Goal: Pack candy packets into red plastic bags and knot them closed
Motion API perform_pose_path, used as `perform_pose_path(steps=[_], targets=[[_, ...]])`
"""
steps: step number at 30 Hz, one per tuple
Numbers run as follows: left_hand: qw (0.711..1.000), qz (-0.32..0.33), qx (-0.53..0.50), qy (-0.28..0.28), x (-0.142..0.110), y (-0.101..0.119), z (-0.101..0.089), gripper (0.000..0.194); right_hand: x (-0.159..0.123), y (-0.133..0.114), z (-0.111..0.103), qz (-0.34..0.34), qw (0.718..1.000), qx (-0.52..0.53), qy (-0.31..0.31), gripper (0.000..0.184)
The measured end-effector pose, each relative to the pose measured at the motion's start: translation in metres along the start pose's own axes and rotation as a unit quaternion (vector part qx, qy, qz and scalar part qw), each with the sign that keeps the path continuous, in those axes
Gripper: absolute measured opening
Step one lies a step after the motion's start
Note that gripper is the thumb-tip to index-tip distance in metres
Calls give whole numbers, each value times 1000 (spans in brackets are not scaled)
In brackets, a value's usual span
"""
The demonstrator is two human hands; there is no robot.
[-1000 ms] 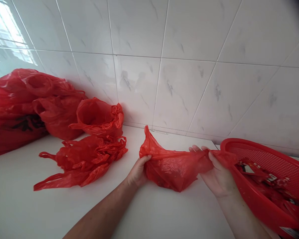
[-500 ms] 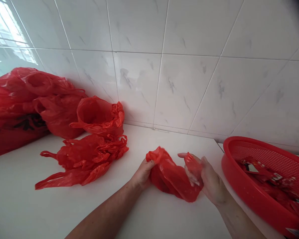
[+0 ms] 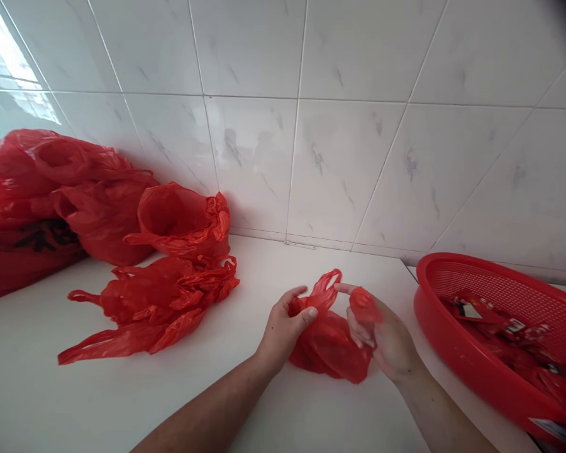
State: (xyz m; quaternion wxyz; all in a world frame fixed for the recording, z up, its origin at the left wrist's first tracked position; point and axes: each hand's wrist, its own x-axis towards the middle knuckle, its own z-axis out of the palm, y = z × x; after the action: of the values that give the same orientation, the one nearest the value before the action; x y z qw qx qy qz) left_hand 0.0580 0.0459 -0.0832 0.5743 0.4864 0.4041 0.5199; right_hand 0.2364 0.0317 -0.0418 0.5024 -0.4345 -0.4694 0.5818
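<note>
Both my hands hold one crumpled red plastic bag (image 3: pixel 327 343) on the white counter (image 3: pixel 122 402). My left hand (image 3: pixel 285 327) curls around its left side, thumb over the top. My right hand (image 3: pixel 382 336) grips the bag's right end, with a fold of red plastic bunched between its fingers. One bag handle loops up between the two hands.
A pile of flattened red bags (image 3: pixel 155 302) lies to the left, with an open red bag (image 3: pixel 179 217) behind it and bulkier red bags (image 3: pixel 42 201) at the far left. A red plastic basket (image 3: pixel 457 352) holding red packets stands at the right, against the tiled wall (image 3: pixel 311 126).
The bag was stretched wide between my hands a second ago. My hands have come together and the bag is now bunched into a small bundle.
</note>
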Motion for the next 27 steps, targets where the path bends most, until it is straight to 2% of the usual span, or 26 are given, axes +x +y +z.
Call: perform_pose_path(steps=[2, 3, 6, 9, 12, 15, 19, 20, 22, 24, 27], targets=[[997, -42, -67, -14, 1, 1, 3, 33, -2, -1, 4, 27, 999, -22, 2, 50], [994, -46, -103, -17, 2, 2, 3, 30, -2, -2, 6, 36, 999, -35, 7, 57], [978, -46, -202, -24, 4, 3, 2, 32, -3, -4, 10, 28, 997, -66, 15, 82], [966, -50, -251, -42, 4, 3, 0, 31, -4, -4, 13, 21, 996, -82, -5, 90], [968, -51, -240, -60, 3, 1, 1, 27, -5, -2, 14, 45, 992, -98, -61, 84], [976, -59, -196, -76, 0, -1, 7, 26, -4, 2, 16, 67, 987, -105, -105, 68], [987, -59, -127, -84, -7, 1, 14, 26, 0, 11, 16, 71, 993, -67, -63, 33], [989, -51, -113, -84, -10, 3, 14, 27, 1, 12, 15, 74, 995, -44, -49, 31], [991, -28, -88, -93, -14, 6, 15, 36, 3, 15, 13, 82, 996, -1, -17, 37], [989, -4, -79, -121, -18, 8, 15, 55, 5, 17, 12, 81, 997, 13, 3, 40], [986, 16, -79, -146, -20, 8, 17, 83, 4, 18, 13, 64, 997, -34, -5, 34]])
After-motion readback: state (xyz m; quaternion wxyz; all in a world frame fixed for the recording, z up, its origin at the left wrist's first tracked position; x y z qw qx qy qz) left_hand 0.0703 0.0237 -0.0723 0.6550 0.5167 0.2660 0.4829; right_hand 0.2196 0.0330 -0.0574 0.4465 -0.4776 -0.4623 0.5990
